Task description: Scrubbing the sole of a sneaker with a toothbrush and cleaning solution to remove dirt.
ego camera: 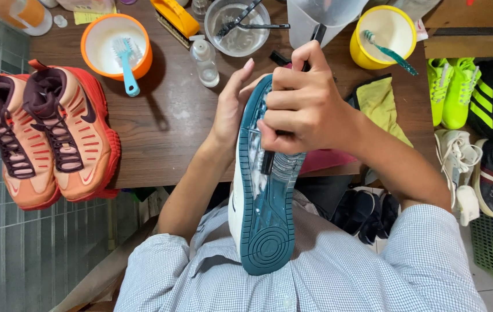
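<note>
Left to right: orange sneakers point(44, 136) on the table point(171, 115); orange bowl point(116, 46) holding a blue brush point(125, 63); left hand point(229, 110) cupped behind the shoe point(264, 190), teal sole up, long axis running from the table's edge to the person's chest; right hand point(304, 104) clenched around a black brush point(316, 34), bristles on the sole; yellow bowl point(384, 34).

Teal sole point(266, 225) (white upper), orange-red sneakers point(44, 136)
</note>
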